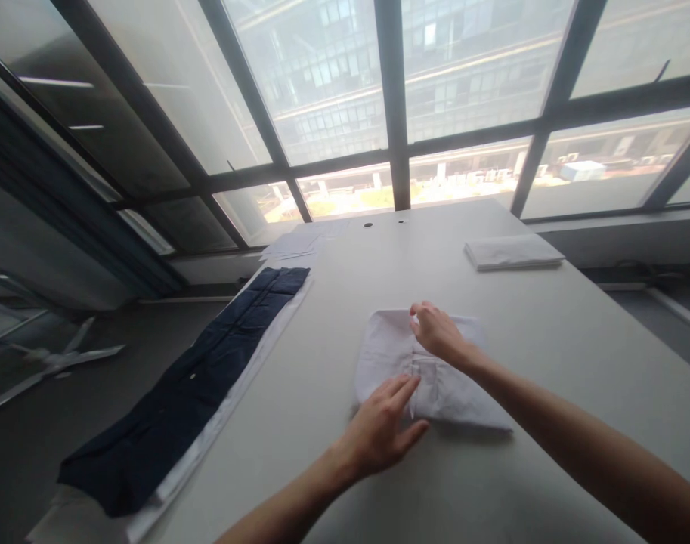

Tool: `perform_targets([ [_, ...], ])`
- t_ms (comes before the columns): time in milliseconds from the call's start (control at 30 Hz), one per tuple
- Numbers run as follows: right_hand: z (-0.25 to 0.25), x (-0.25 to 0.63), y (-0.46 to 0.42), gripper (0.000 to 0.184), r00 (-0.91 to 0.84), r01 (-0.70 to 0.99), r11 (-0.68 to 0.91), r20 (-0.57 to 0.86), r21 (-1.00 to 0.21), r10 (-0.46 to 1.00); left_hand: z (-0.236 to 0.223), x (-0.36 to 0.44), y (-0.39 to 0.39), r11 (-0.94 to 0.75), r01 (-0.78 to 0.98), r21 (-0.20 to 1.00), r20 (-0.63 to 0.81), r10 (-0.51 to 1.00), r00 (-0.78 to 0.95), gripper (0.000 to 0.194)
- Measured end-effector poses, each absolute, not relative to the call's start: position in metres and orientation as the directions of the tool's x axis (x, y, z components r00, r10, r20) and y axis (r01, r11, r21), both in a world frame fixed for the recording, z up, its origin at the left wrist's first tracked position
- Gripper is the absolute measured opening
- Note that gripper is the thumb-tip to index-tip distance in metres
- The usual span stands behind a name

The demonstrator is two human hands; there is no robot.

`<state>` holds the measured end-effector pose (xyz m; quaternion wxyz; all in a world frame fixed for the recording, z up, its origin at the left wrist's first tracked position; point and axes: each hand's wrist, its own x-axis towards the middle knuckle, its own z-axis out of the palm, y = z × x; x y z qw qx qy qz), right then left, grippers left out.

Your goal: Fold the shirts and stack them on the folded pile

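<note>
A folded white shirt [390, 355] lies on the white table [549, 340] in front of me. My left hand [382, 427] rests flat on the shirt's near edge, fingers stretched out and pressed on the cloth. My right hand [438, 332] sits on the shirt's far middle part near the collar, fingers curled down onto the fabric; whether it pinches the cloth I cannot make out.
A dark navy garment [197, 385] lies stretched along the table's left edge over white cloth. A folded white garment [512, 251] sits at the far right. Papers [299, 243] lie at the far left corner. Large windows stand behind the table.
</note>
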<state>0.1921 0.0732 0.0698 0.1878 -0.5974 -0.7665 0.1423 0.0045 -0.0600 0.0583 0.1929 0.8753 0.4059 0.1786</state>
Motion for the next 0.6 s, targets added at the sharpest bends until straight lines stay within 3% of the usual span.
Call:
perform_targets([
  [100, 0.069, 0.201, 0.044, 0.019, -0.252, 0.88, 0.244, 0.036, -0.408, 0.967, 0.072, 0.009, -0.043, -0.452, 0.716, 0.532, 0.2, 0.889, 0.413, 0.025],
  [167, 0.066, 0.201, 0.031, 0.014, -0.304, 0.872, 0.249, -0.068, -0.421, 0.95, 0.069, 0.014, -0.029, -0.38, 0.789, 0.482, 0.202, 0.925, 0.322, 0.016],
  [300, 0.056, 0.195, 0.022, 0.007, -0.36, 0.858, 0.272, -0.134, -0.437, 0.923, 0.052, 0.023, -0.013, -0.335, 0.883, 0.329, 0.104, 0.942, 0.319, 0.02],
  [400, 0.05, 0.191, 0.024, 0.009, -0.352, 0.858, 0.27, -0.117, -0.436, 0.929, 0.045, 0.025, -0.015, -0.325, 0.904, 0.278, 0.003, 0.941, 0.337, 0.015],
  [500, 0.049, 0.189, 0.029, 0.013, -0.34, 0.858, 0.265, -0.098, -0.44, 0.935, 0.049, 0.024, -0.016, -0.292, 0.91, 0.294, -0.009, 0.951, 0.308, 0.016],
  [600, 0.051, 0.188, 0.034, 0.017, -0.291, 0.863, 0.235, -0.061, -0.447, 0.955, 0.054, 0.025, -0.015, -0.282, 0.879, 0.385, 0.036, 0.956, 0.291, 0.016],
])
